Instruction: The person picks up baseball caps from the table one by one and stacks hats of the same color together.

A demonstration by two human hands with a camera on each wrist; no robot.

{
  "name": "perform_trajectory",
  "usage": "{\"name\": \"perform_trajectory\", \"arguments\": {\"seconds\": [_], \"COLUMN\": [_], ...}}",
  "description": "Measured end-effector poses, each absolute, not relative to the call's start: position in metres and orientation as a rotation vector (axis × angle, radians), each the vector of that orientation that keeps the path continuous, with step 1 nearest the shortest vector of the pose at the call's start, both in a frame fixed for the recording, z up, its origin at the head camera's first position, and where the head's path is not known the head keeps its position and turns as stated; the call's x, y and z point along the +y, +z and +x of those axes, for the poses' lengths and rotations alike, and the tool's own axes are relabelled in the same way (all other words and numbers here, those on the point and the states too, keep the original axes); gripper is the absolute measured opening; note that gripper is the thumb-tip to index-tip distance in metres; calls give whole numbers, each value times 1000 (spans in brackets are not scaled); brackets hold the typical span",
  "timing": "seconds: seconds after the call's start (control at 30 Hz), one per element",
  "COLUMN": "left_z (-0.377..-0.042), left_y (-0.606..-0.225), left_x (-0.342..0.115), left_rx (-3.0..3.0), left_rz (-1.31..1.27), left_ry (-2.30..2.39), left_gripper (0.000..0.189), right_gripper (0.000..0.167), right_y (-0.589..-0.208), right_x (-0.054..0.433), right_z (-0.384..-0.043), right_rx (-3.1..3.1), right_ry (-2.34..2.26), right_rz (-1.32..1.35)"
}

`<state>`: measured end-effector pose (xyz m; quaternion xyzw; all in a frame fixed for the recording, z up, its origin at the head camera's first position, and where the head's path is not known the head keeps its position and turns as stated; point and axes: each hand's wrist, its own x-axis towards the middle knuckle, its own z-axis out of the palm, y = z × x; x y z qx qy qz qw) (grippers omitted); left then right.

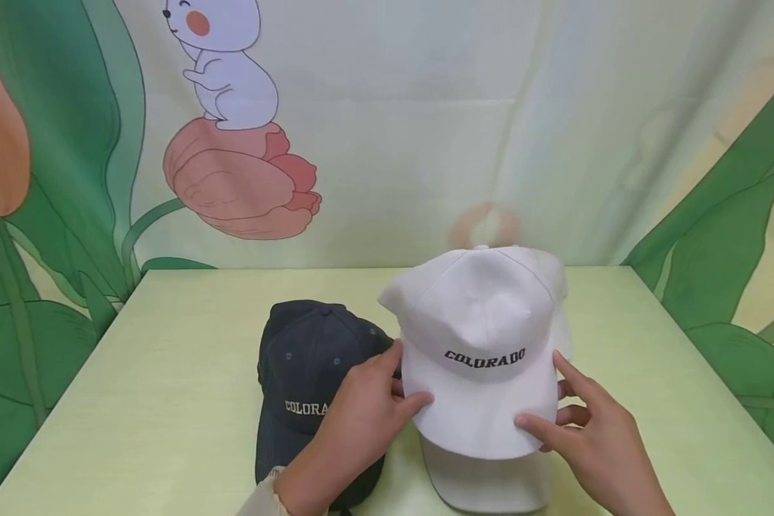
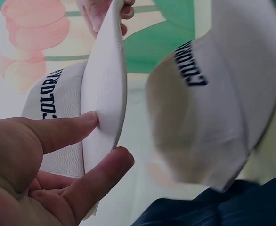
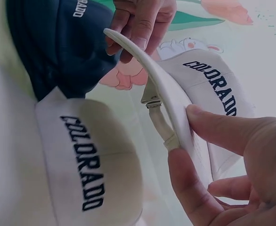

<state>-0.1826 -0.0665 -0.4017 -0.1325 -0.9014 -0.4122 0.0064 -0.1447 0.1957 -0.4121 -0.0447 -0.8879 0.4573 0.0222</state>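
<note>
Both hands hold a white baseball cap (image 1: 484, 301) with black COLORADO lettering, its brim toward me. My left hand (image 1: 370, 401) pinches the brim's left side, thumb on top and fingers at the edge. On the right side, my right hand (image 1: 593, 423) pinches the brim the same way. Below the held cap is another light cap (image 1: 490, 476), also lettered COLORADO in the wrist views; in the head view mostly its brim shows. In the right wrist view the held cap's strap with a metal buckle (image 3: 152, 102) hangs behind the brim.
A dark navy cap (image 1: 309, 351) with pale lettering sits left of the light caps, partly behind my left forearm. The caps are on a pale green tabletop (image 1: 168, 373). Behind the table hangs a printed cloth (image 1: 387, 143) with flowers and a white animal.
</note>
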Motion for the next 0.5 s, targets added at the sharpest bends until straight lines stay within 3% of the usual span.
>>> {"name": "perform_trajectory", "arguments": {"seconds": [0.2,0.4,0.5], "left_z": [-184,-183,-182], "left_y": [-418,-435,-443], "left_x": [-57,-49,-46], "left_rx": [-2829,-2853,-2854], "left_rz": [-461,-475,-493], "left_ry": [-1275,-1170,-1134], "left_gripper": [56,67,58], "right_gripper": [96,101,103], "right_y": [-424,-437,-445], "right_x": [205,213,218], "right_z": [-142,-143,-143], "right_rx": [-2797,-2917,-2973], "right_ry": [1414,1344,1320], "right_rz": [-167,-231,-263]}}
